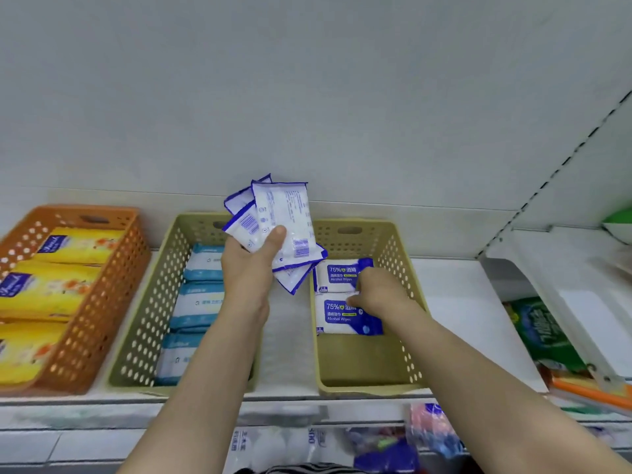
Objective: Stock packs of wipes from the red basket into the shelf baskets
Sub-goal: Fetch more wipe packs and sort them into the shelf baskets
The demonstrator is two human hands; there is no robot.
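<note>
**Placing alcohol wipes in the right-hand shelf basket**

Both forearms reach up from the lower edge toward the shelf. Left hand (251, 258) is raised between the two beige baskets and grips a fan of several packs of wipes (280, 230), the thumb pressed across their white backs, the barcodes facing the camera. Right hand (374, 292) is down inside the right beige basket (407, 340), with curled fingers on the packs that lie there; it seems to hold the edge of the rear pack (337, 275), but the fingertips are hidden, so I cannot say this for sure. A second pack (342, 318) lies flat just in front of it, the blue labels up. The front part of this basket is bare.

My judgement: the step in hand is to settle one pack in its row. To do it well, the pack should lie flat, label up, its edge against its neighbour, and the row should grow toward the front. The left hand should keep the fan firm, because these slippery packs can slide out.

Around this, the middle beige basket (154, 302) holds light blue packs (201, 302), and the orange basket (113, 302) at the far left holds yellow packs (51, 289). I do not see the red basket clearly here.
</note>
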